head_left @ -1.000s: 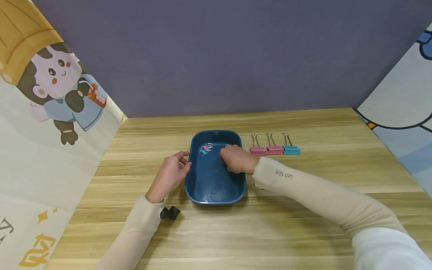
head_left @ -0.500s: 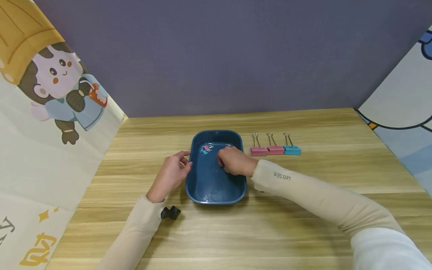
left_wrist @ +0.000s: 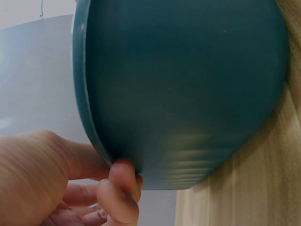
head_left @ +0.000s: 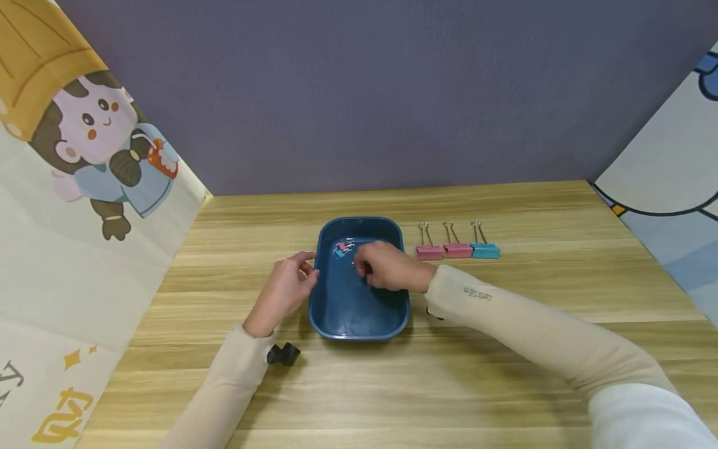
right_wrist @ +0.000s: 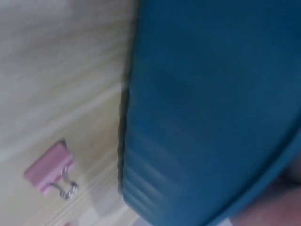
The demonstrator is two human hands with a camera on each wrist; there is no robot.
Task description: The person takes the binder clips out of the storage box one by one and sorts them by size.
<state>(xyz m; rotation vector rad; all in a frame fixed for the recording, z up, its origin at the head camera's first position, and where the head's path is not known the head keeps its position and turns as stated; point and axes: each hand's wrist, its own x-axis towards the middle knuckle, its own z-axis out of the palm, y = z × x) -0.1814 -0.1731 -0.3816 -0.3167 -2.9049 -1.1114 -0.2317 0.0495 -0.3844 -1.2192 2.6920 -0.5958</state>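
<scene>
A deep blue plastic tray (head_left: 359,333) sits on the wooden table. My left hand (head_left: 285,288) pinches its left rim, fingers pressing the outer wall in the left wrist view. My right hand (head_left: 389,267) is inside the tray with curled fingers. A small metal glint shows at its fingertips, apparently the handle of a binder clip; the clip's body is hidden. Small pink and blue binder clips (head_left: 343,249) lie in the tray's far left corner. In the right wrist view, the tray's outer wall (right_wrist: 197,103) covers most of the right hand.
Right of the tray stand two pink binder clips (head_left: 429,252) and one blue binder clip (head_left: 485,251) in a row, handles pointing away. A grey-purple panel (head_left: 370,93) closes off the table's back. A black device (head_left: 283,354) is at the left wrist.
My right hand has moved slightly left within the tray, and a metal glint now shows at its fingertips. My left hand has stayed at the rim.
</scene>
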